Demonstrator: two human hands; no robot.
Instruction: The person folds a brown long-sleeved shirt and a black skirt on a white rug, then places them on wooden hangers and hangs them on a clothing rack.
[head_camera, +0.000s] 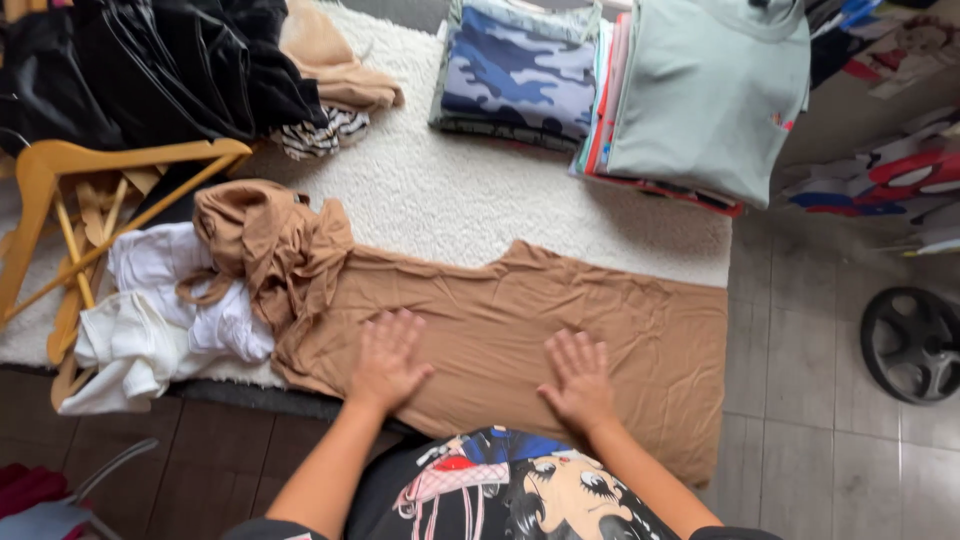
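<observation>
A tan garment (520, 320) lies spread flat across the white shaggy rug (440, 190), its left end bunched into a heap (265, 240). My left hand (388, 358) rests palm down on the flat cloth, fingers apart. My right hand (578, 378) presses the cloth the same way, a little to the right. Neither hand grips anything.
White clothes (150, 320) lie left of the heap, over wooden hangers (70, 200). Dark garments (150, 60) pile at the back left. Folded stacks sit at the back: a blue camouflage piece (515, 70) and a pale green top (710, 90). A black weight plate (912, 345) lies on the tiles at right.
</observation>
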